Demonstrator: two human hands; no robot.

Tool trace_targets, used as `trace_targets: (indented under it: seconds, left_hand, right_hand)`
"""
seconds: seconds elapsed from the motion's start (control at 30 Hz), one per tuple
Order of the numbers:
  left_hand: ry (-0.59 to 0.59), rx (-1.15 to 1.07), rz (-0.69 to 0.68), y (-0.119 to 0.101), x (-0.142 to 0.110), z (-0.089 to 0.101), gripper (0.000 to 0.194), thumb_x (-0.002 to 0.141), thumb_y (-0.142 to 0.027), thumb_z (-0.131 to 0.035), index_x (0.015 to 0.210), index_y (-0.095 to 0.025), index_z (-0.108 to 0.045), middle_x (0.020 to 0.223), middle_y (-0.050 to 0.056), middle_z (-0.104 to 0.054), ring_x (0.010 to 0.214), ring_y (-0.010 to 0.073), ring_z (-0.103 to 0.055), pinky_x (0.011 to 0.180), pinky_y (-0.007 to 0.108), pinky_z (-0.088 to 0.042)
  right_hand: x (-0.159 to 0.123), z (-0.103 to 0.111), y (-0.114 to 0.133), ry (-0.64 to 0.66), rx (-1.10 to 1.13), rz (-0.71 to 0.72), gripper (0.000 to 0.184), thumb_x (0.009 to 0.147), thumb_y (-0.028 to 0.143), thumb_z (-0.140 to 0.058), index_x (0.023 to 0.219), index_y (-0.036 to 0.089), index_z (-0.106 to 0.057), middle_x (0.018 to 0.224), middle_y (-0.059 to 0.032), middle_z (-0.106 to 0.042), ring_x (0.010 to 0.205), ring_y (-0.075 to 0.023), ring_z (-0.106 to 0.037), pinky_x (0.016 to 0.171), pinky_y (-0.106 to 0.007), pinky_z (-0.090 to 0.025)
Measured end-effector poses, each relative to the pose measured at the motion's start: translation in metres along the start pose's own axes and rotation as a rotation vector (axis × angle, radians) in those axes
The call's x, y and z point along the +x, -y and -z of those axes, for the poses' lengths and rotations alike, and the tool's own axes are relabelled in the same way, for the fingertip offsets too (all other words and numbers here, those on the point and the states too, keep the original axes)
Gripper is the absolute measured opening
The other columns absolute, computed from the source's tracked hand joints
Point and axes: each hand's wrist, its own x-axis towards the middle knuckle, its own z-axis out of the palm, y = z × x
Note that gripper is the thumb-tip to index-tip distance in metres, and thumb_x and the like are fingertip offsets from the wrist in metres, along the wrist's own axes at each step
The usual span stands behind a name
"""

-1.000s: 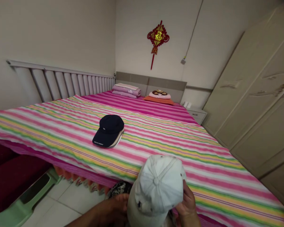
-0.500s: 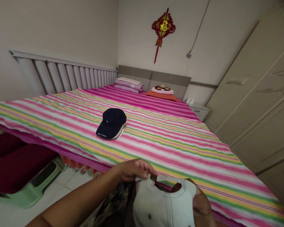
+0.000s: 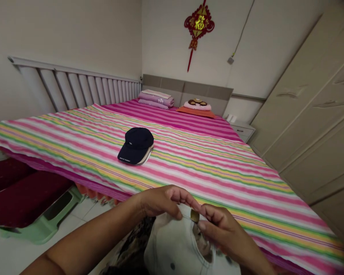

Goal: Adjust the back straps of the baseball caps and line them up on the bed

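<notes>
At the bottom centre I hold a white cap (image 3: 174,248) with its back opening towards me. My left hand (image 3: 160,201) pinches the cap's back strap. My right hand (image 3: 222,229) pinches the small brass buckle (image 3: 194,216) on that strap. The fingers of both hands are closed on the strap, meeting just above the opening. A navy cap (image 3: 137,144) lies on the striped bed (image 3: 218,168) farther away, stacked on a lighter cap whose brim edge shows underneath.
Folded purple bedding (image 3: 157,99) and a pink pillow (image 3: 197,106) lie at the headboard. A wardrobe (image 3: 315,114) fills the right side. A green stool with a dark red cushion (image 3: 28,202) stands at the left by the bed. A white nightstand (image 3: 242,131) sits beside the headboard.
The white cap was turned from crown-up to its back opening facing me and lowered. Both hands came together on the strap, my right hand moving to the buckle.
</notes>
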Motion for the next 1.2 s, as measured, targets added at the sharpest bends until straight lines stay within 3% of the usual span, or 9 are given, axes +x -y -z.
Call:
trace_targets:
  seconds: [0.1,0.2,0.37,0.53,0.73,1.0,1.2]
  left_hand:
    - [0.065,-0.195,-0.075,0.003,0.001,0.002,0.055,0.048,-0.014,-0.059,0.103,-0.007,-0.059,0.077,0.006,-0.063,0.066,0.0125,-0.056,0.06,0.021,-0.04]
    - [0.019,-0.295,-0.04,0.009,0.004,0.004,0.045,0.053,-0.016,-0.058,0.097,-0.004,-0.061,0.07,0.006,-0.062,0.06,0.0109,-0.055,0.056,0.02,-0.039]
    - [-0.125,-0.227,0.061,0.015,0.008,0.005,0.02,0.055,-0.016,-0.068,0.072,-0.007,-0.064,0.058,0.002,-0.061,0.047,0.0067,-0.052,0.047,0.017,-0.037]
    - [-0.178,-0.18,0.113,0.014,0.006,0.007,0.024,0.049,-0.02,-0.075,0.067,-0.008,-0.064,0.052,0.0,-0.058,0.04,0.0048,-0.049,0.04,0.015,-0.034]
    - [-0.242,-0.205,0.088,0.017,0.004,0.007,0.022,0.05,-0.021,-0.075,0.065,-0.01,-0.064,0.054,0.001,-0.06,0.043,0.0068,-0.051,0.043,0.018,-0.039]
    - [-0.353,-0.21,0.046,0.026,0.01,0.008,0.018,0.05,-0.02,-0.072,0.06,-0.009,-0.062,0.047,0.0,-0.056,0.036,0.0054,-0.044,0.038,0.017,-0.032]
    - [-0.329,-0.225,-0.019,0.033,0.013,0.005,0.022,0.044,-0.023,-0.074,0.054,-0.009,-0.06,0.045,0.001,-0.054,0.035,0.0048,-0.041,0.037,0.018,-0.027]
  right_hand:
    - [0.003,-0.011,-0.009,-0.07,0.134,-0.035,0.025,0.07,0.037,-0.064,0.064,0.015,-0.052,0.052,0.0037,-0.044,0.044,-0.0052,-0.033,0.043,-0.019,-0.023]
    - [0.004,-0.013,-0.017,-0.095,0.247,-0.024,0.025,0.068,0.036,-0.066,0.066,0.014,-0.053,0.051,0.0045,-0.043,0.043,-0.0045,-0.032,0.042,-0.019,-0.022]
    - [0.009,-0.014,-0.016,-0.118,0.251,0.017,0.024,0.067,0.034,-0.066,0.064,0.014,-0.054,0.05,0.0046,-0.042,0.042,-0.0039,-0.031,0.04,-0.018,-0.021]
    - [0.015,-0.018,-0.01,-0.123,0.243,0.021,0.029,0.066,0.039,-0.067,0.06,0.014,-0.052,0.043,0.0067,-0.036,0.037,-0.0037,-0.027,0.036,-0.019,-0.018]
    - [0.02,-0.021,-0.007,-0.114,0.263,0.005,0.029,0.068,0.038,-0.066,0.06,0.014,-0.051,0.044,0.0065,-0.037,0.038,-0.0038,-0.027,0.036,-0.019,-0.017]
    - [0.025,-0.02,-0.012,-0.103,0.277,0.013,0.028,0.07,0.036,-0.064,0.06,0.016,-0.048,0.044,0.0073,-0.034,0.038,-0.0038,-0.025,0.038,-0.02,-0.017]
    - [0.028,-0.023,-0.012,-0.118,0.233,0.022,0.03,0.07,0.04,-0.063,0.061,0.015,-0.049,0.043,0.0078,-0.033,0.037,-0.0032,-0.021,0.037,-0.02,-0.013]
